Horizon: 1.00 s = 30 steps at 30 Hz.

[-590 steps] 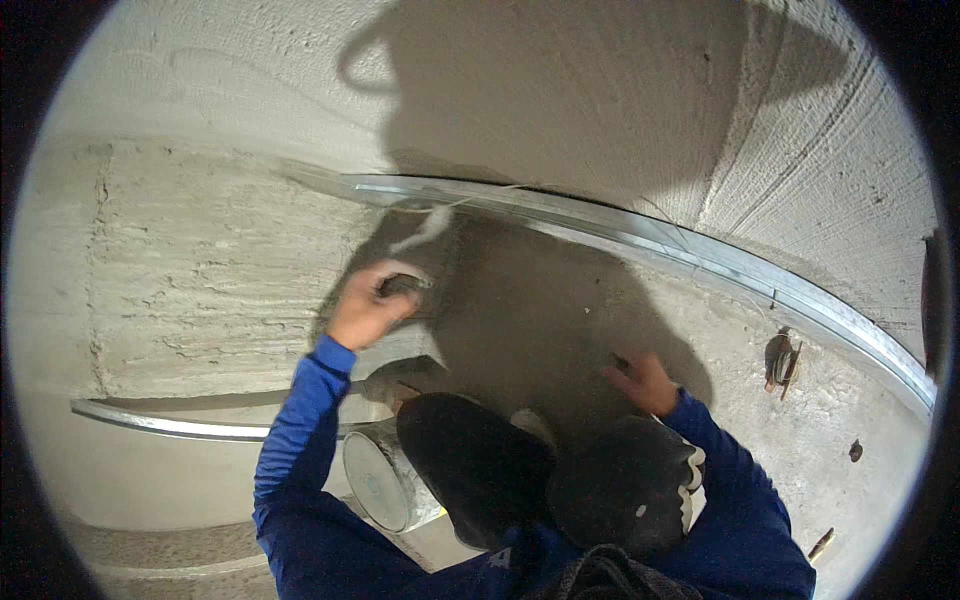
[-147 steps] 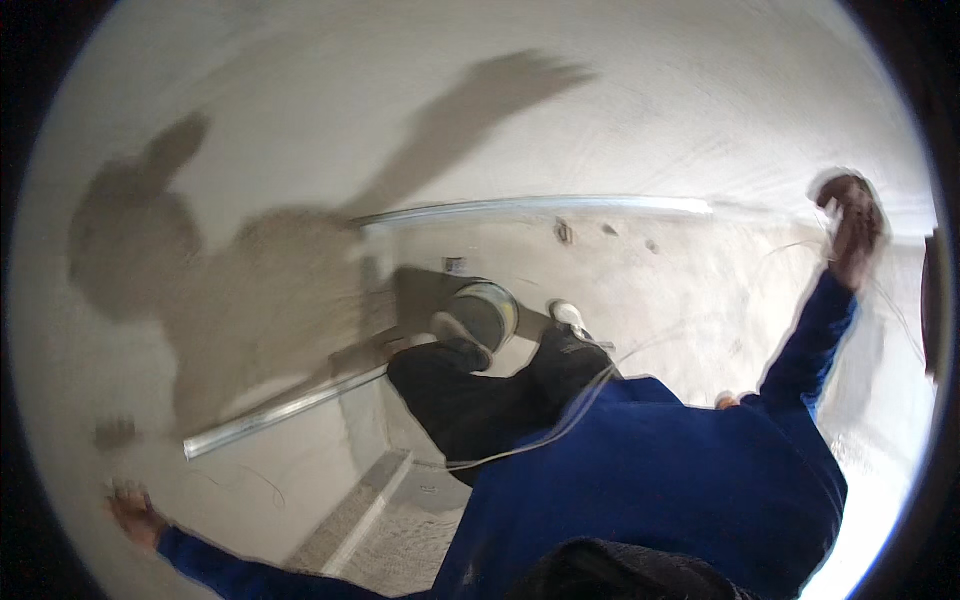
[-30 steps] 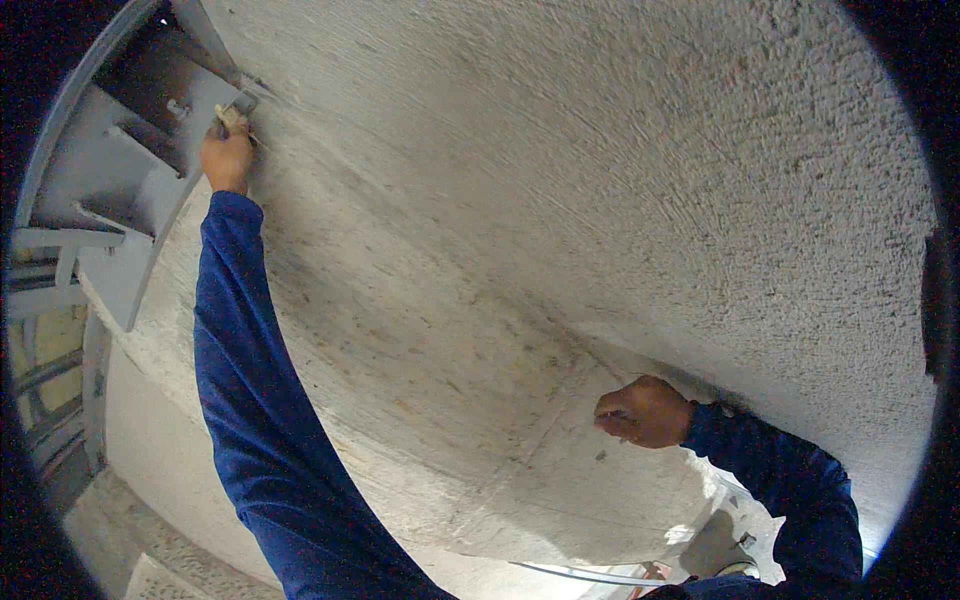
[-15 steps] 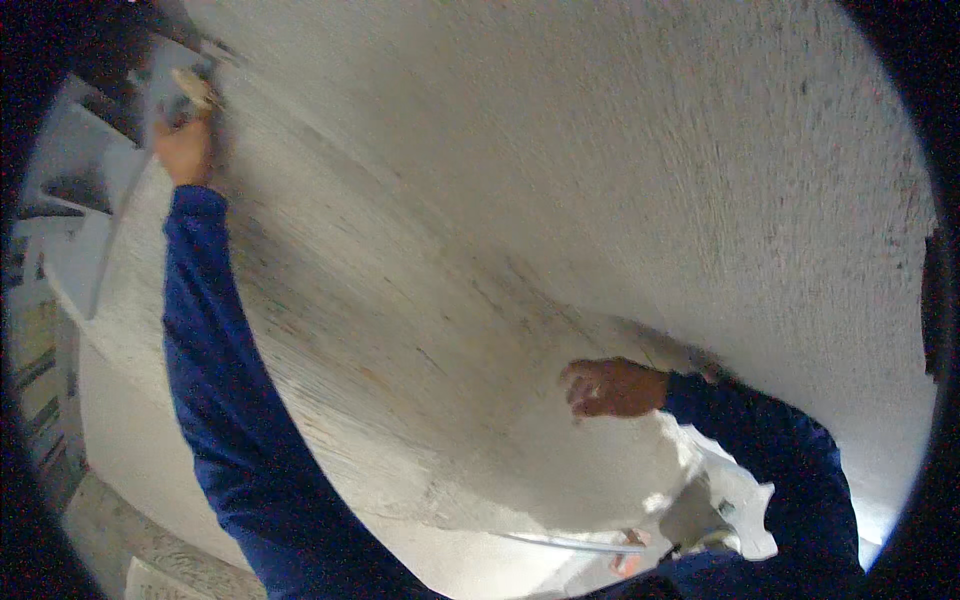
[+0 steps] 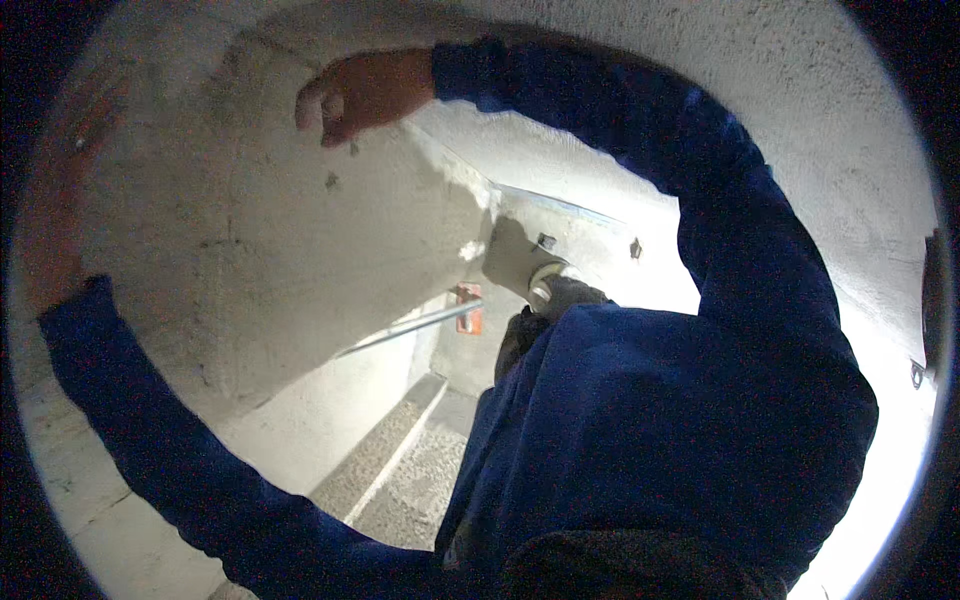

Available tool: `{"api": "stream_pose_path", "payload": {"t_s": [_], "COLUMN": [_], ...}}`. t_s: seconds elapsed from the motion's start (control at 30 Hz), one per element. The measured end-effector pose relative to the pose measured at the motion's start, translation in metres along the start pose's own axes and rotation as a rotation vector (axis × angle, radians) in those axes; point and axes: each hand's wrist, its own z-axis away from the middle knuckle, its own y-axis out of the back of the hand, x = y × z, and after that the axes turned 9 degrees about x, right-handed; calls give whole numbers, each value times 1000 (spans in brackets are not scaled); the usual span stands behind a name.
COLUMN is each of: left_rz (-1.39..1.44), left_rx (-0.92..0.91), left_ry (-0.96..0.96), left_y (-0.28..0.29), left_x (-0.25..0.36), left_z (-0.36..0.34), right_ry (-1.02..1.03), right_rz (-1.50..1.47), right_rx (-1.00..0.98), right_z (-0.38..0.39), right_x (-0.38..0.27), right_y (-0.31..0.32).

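While the blue jacket (image 5: 640,430) fills the near view, the right hand (image 5: 378,95) hangs before a pale concrete face (image 5: 290,280), its fingers bent into a loose curl; whether they pinch something small or touch the surface, I cannot tell. Toward the far left rim, the left hand (image 5: 75,190) is dim and smeared, so the state of its fingers cannot be told either. The concrete face spreads behind and between both hands, and should prove massive and stiff, likely gritty rather than slippery, perhaps prone to chip along its lower edge; a flat palm would suit it, since it offers little to grasp. Farther off, a slim metal strip (image 5: 410,328) looks light and rigid, probably best held mid-length, its end overlapping in view a red-orange piece (image 5: 468,308). No brand, label or writing can be read
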Motion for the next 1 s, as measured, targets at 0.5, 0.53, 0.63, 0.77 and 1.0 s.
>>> {"api": "stream_pose_path", "payload": {"t_s": [0.5,0.53,0.63,0.77,1.0], "left_rz": [-47,-62,-112,-153,-225], "left_rx": [-283,-285,-299,-363,-397], "left_ry": [-46,-62,-113,-217,-325], "left_y": [-32,-32,-35,-39,-48], "left_x": [-127,-128,-141,-162,-174], "left_z": [16,18,12,-8,-26], "right_ry": [-149,-200,-273,-300,-330], "right_rz": [349,364,393,469,531], "right_rx": [106,117,207,241,333], "right_z": [-7,-10,-16,-14,-19], "right_x": [4,3,0,2,10], "right_y": [-38,-40,-46,-47,-46]}}
